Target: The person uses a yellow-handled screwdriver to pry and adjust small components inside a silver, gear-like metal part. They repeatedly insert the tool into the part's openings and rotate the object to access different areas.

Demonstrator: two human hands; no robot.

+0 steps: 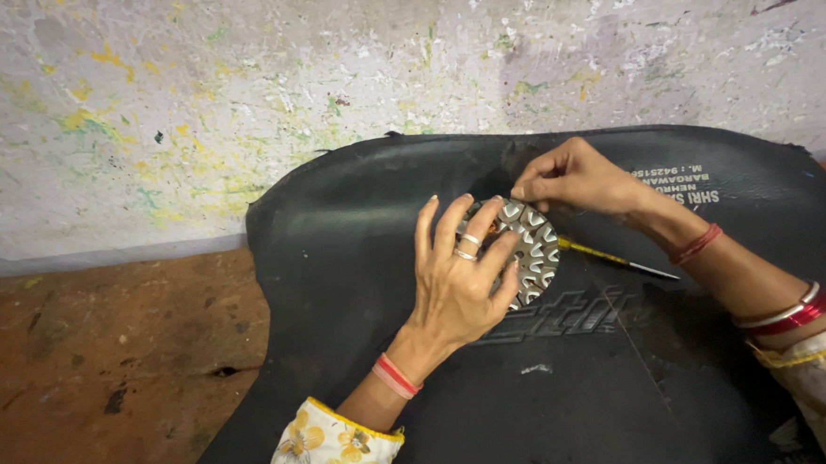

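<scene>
A: What is being handled, and where is it placed?

B: A round disc (532, 250), dark and covered with small silver pieces in rows, is seen lying on a black rubber sheet (357, 235) near the sheet's upper middle.

A: How are the hands set?

B: The disc is pressed down by the left hand (458, 281), fingers spread wide over its left half. Its upper edge is touched by the right hand (575, 178), fingertips pinched narrowly together; whether anything is held in the pinch cannot be told.

A: And around it?

B: A thin yellow-handled tool (612, 257) is laid just right of the disc. The sheet is spread over a brown bench (100, 371), against a paint-spattered wall (235, 72).
</scene>
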